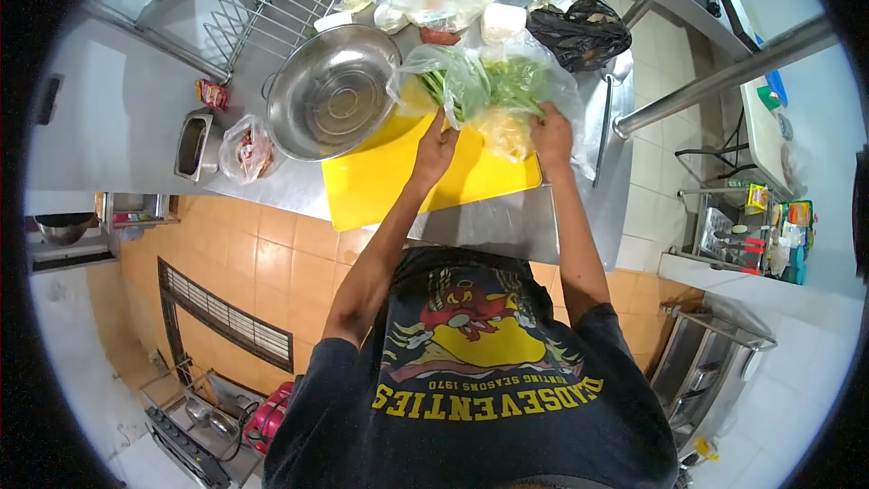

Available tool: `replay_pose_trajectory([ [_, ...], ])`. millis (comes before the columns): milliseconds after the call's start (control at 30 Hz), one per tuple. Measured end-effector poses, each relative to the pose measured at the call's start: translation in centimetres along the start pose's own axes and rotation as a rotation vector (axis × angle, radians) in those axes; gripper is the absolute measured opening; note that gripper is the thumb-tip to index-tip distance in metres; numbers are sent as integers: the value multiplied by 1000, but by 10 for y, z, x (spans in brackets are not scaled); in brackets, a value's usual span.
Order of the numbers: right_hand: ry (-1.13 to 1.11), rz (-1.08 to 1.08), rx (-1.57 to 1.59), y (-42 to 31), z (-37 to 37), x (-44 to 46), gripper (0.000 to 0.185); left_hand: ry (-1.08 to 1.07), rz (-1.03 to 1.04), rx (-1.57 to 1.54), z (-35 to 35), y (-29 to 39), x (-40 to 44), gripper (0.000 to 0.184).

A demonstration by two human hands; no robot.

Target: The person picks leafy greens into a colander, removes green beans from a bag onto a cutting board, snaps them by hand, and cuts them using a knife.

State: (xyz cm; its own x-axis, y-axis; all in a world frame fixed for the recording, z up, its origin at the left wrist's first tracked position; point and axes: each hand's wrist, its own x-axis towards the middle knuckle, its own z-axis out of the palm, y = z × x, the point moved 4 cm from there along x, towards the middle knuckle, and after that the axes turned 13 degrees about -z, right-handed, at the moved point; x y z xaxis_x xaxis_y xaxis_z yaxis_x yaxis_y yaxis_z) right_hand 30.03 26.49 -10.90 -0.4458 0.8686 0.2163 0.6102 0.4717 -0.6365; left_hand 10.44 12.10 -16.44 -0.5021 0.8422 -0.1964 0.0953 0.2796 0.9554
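Observation:
My left hand point(436, 150) is closed on the lower edge of a clear plastic bag point(445, 81) with green stalks in it, above the yellow cutting board point(380, 186). To its right, my right hand point(552, 134) has its fingers closed at the edge of a second clear bag point(520, 77) holding leafy greens. Beneath that one, a bag with something yellow point(509, 134) rests at the board's far right corner. A large steel bowl point(339, 95) stands left of the bags and touches the board's edge.
A black plastic bag point(579, 33) lies at the back right, beside a white container point(503, 23). A wire rack point(262, 14) stands at the back left. Left of the bowl are a small bag of red items point(246, 150), a steel container point(192, 145) and a red packet point(212, 94).

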Motion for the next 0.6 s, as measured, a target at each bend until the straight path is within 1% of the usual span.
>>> replay_pose_trajectory([
  [100, 127, -68, -108, 11, -26, 16, 25, -56, -134, -26, 6, -8, 10, 64],
  [200, 223, -82, -137, 24, -48, 31, 22, -61, -205, 111, 7, 13, 7, 64],
  [233, 222, -62, -115, 25, -53, 32, 21, -57, -183, 94, 8, 16, 7, 64],
  [333, 202, -37, -179, 37, -58, 34, 20, -37, -113, 62, 12, 16, 12, 64],
  [400, 142, -73, -59, 46, -55, 31, 26, -11, -71, 66, 14, 18, 15, 64],
  [467, 58, -142, 102, 52, -51, 20, 33, -37, -130, 84, 10, 23, 6, 63],
  [500, 46, -103, 208, 43, -55, 13, 36, -52, -158, 94, 9, 28, -1, 63],
  [567, 25, -23, 416, 8, -69, 0, 43, -45, -83, 26, 6, 23, -13, 54],
  [600, 23, -14, 466, -2, -70, -4, 44, -45, -46, -6, 3, 19, -19, 50],
])
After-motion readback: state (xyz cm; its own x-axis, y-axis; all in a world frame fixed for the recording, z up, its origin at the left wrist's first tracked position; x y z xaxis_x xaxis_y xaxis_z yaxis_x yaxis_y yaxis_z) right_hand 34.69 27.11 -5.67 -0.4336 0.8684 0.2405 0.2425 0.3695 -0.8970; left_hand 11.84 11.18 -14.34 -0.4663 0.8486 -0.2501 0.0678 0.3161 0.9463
